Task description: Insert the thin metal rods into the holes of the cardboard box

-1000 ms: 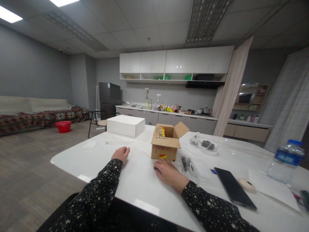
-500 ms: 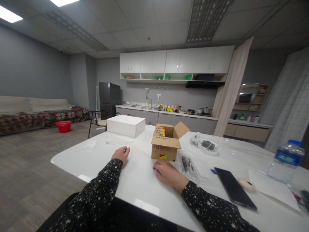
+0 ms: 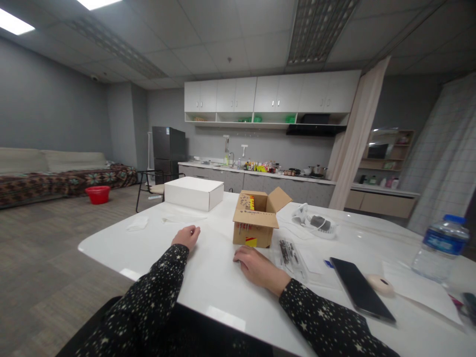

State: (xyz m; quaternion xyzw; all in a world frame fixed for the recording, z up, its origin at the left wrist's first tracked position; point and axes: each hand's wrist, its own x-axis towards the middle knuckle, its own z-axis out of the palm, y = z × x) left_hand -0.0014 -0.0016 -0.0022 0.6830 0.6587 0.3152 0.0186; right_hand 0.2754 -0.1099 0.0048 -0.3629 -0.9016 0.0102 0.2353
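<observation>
Grey walls and white cupboards [image 3: 219, 96] filled the far side, a dark fridge [image 3: 168, 153] stood off to the left, a red basin [image 3: 97, 195] sat on the floor, and up front came the glossy white table [image 3: 213, 277]. Centre stage on it, the cardboard box [image 3: 255, 234], top open, one flap [image 3: 280, 199] sticking out on the right, another [image 3: 256, 218] lying toward me! Light and fairly stiff, I judged, though whatever sat inside could have added weight; those flaps looked bendy and a poor grip, so the two side walls, low down, were the place to take it. On that slick top I reckoned it would slide easily.

Right hand [image 3: 256, 266] down on the table, just in front of the box, fingers bent under; whether they pinched anything, or touched the cardboard, I couldn't tell. Left hand [image 3: 186, 238] well over to the side, curled in a loose fist, its inside hidden. Behind it, a white box [image 3: 193, 194]; right of the cardboard one, a clear plastic pack [image 3: 292, 259], then a phone [image 3: 360, 287].
</observation>
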